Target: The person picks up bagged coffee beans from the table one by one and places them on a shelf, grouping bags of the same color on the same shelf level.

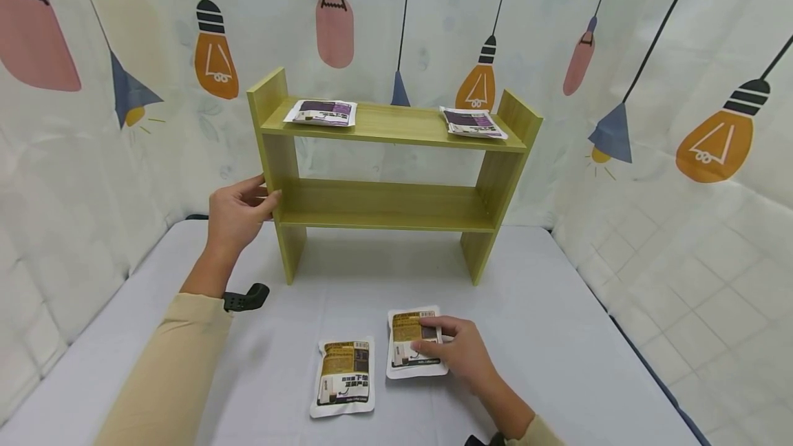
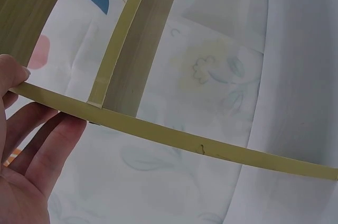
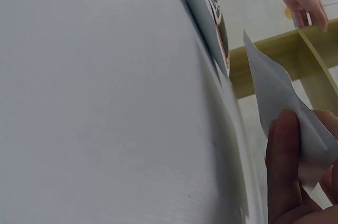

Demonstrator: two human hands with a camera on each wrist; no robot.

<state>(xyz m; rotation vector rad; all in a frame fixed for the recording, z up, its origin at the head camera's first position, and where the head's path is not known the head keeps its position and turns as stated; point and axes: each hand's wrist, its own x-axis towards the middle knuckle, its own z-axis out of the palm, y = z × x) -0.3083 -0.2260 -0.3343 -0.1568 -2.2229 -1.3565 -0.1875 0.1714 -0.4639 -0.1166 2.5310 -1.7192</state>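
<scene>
At lower centre, the right hand pinched a brown packet beside another, both seemingly awaiting shelving (two purple packets already sat up top); at left, the left hand gripped the rack.

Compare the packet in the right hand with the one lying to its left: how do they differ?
The held packet is pinched by the right hand; the left packet lies untouched on the table. Fingers partly cover the held packet's front, while the left packet's front shows fully. The held packet is nearer the shelf than the left packet. Both have white edges and brown printing.
</scene>
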